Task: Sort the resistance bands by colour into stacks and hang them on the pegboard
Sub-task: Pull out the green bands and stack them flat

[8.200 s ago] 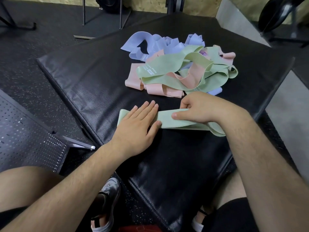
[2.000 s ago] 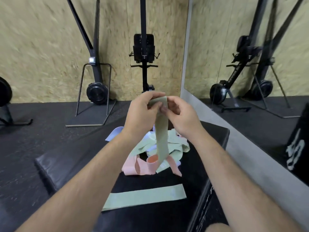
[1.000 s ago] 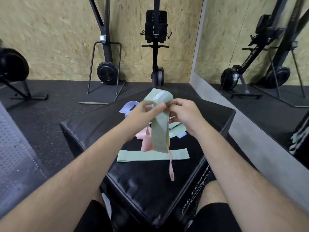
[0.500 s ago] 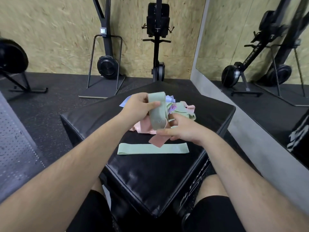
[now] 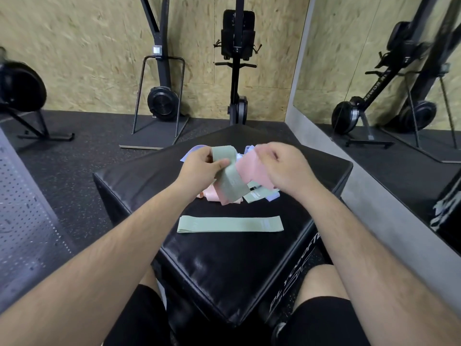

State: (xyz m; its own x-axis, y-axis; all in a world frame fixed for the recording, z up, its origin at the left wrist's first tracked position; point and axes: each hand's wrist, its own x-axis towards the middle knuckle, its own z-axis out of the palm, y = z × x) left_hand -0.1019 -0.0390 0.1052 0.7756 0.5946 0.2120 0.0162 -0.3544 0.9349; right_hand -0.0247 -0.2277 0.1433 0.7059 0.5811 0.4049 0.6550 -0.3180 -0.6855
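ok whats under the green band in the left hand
A pile of pink, green and lilac bands on the black box; the green band and a pink band held over it hide its middle.

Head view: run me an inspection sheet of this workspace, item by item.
Surface: black box, bands on top.
Job's things: flat green band near the front; held green band; pink band; mixed pile behind.
Clutter: nothing seen.
Grippers: left hand grips the held green band; right hand grips the pink band.
Cables: nothing seen.
Surroundings: pegboard at left; gym machines by the wall; mirror at right.
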